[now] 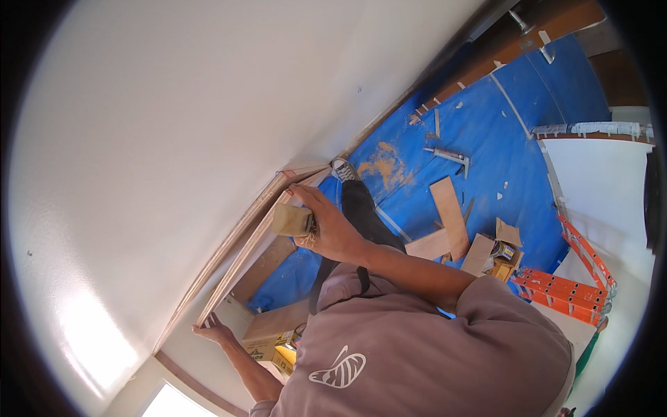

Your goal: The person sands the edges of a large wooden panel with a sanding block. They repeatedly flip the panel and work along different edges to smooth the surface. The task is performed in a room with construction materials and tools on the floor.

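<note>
A long, thin wooden panel (237, 266) with a light face stands on edge before me, tilted away from similar panels (219, 250) that lean against the white wall. My right hand (325, 224) grips its upper far end, the fingers over the edge. A yellowish block-shaped tool (292, 220) with a dark end sits at the same hand, with curly shavings below it; its exact kind cannot be told. At the panel's other end, my left hand (214, 331) holds the edge, with fingers behind it and the thumb on the near side.
Blue sheeting (521, 172) covers the floor, with sawdust (385, 164), a caulking gun (451, 155) and wood offcuts (449, 216) on it. Open cardboard boxes (477, 255) and an orange stepladder (560, 294) stand to the right. Another box (260, 349) is near my left forearm.
</note>
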`<state>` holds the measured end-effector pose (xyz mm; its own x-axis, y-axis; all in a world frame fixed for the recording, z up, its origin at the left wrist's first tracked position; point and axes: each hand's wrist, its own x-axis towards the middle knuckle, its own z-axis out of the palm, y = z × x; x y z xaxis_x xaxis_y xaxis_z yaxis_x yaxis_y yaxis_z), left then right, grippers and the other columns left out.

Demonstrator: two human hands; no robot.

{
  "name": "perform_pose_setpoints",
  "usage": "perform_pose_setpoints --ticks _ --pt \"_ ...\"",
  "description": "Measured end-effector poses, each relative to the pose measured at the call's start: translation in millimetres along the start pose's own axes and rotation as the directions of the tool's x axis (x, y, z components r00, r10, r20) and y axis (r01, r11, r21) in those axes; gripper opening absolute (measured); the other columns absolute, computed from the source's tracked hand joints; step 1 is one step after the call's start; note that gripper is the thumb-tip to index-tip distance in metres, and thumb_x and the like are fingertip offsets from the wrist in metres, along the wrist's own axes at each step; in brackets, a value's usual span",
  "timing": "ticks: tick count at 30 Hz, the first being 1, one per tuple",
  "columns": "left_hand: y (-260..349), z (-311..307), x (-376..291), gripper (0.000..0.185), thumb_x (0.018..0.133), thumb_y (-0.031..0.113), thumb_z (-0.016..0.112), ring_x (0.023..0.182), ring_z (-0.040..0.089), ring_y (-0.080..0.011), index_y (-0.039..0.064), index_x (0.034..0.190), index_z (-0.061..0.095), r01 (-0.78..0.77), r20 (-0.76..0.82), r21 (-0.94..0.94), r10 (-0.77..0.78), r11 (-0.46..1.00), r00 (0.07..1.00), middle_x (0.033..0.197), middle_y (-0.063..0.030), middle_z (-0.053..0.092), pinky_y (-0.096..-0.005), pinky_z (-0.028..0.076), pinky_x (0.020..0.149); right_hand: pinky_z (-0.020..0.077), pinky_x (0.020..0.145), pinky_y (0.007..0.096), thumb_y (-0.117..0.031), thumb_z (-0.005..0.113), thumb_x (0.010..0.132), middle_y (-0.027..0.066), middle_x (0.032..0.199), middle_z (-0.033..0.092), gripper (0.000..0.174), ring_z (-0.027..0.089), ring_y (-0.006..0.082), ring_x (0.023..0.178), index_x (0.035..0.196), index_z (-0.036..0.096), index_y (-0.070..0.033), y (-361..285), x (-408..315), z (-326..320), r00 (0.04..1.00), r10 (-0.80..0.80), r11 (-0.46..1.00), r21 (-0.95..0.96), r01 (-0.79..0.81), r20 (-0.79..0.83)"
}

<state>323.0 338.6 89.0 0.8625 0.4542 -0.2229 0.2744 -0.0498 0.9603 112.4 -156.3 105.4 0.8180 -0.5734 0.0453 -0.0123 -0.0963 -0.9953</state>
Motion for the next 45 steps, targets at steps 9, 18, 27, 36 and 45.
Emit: perform_pose_setpoints --ticks 9,18,27,36,45 --pt "3.4 21.9 30.1 0.069 0.115 0.054 0.046 0.144 0.053 -0.0403 0.001 0.159 0.041 -0.017 0.03 -0.044 0.018 0.999 0.999 0.157 -0.0213 0.05 -0.0548 0.05 0.125 0.0438 0.127 0.0469 0.001 0.086 0.084 0.0201 0.168 0.048 0.101 0.05 0.0408 0.153 0.172 0.036 -0.009 -0.7 -4.9 -5.9 0.996 0.094 0.992 0.084 -0.094 0.004" --pt "4.8 24.3 50.2 0.068 0.113 0.056 0.048 0.141 0.053 -0.0393 0.003 0.157 0.047 -0.027 0.098 -0.013 0.028 1.0 0.995 0.155 -0.0194 0.051 -0.0563 0.048 0.125 0.0411 0.131 0.0477 0.003 0.086 0.079 0.0181 0.174 0.041 0.115 0.042 0.0414 0.16 0.177 0.026 -0.009 -0.7 0.1 9.5 0.999 -0.01 0.999 0.053 0.012 -0.034" --pt "7.9 32.3 44.9 0.072 0.109 0.06 0.047 0.146 0.05 -0.0353 0.006 0.156 0.052 -0.002 0.083 0.007 0.001 1.0 0.997 0.158 -0.0157 0.051 -0.0511 0.044 0.125 0.0403 0.132 0.0467 0.006 0.085 0.078 0.0171 0.172 0.043 0.113 0.042 0.0397 0.159 0.176 0.03 -0.01 -3.8 3.1 13.8 0.996 0.05 0.998 0.041 -0.047 -0.076" --pt "6.1 28.7 51.8 0.066 0.109 0.054 0.049 0.144 0.05 -0.037 0.006 0.154 0.05 0.004 0.072 -0.016 -0.002 1.0 0.997 0.153 -0.0166 0.053 -0.0538 0.046 0.123 0.0446 0.127 0.0445 -0.002 0.086 0.086 0.018 0.164 0.052 0.097 0.052 0.0357 0.152 0.171 0.04 -0.008 -0.8 2.5 16.7 0.996 -0.002 1.0 -0.03 0.0 -0.094" --pt "-2.5 28.4 53.7 0.067 0.108 0.061 0.052 0.146 0.05 -0.0375 0.011 0.153 0.052 -0.014 -0.072 0.063 0.018 0.998 0.997 0.157 -0.0146 0.052 -0.0514 0.043 0.121 0.0594 0.091 0.0331 -0.014 0.088 0.097 0.0063 0.116 0.075 0.046 0.07 0.0125 0.104 0.133 0.066 0.002 40.0 14.6 19.2 0.909 0.35 0.849 0.486 -0.207 -0.225"
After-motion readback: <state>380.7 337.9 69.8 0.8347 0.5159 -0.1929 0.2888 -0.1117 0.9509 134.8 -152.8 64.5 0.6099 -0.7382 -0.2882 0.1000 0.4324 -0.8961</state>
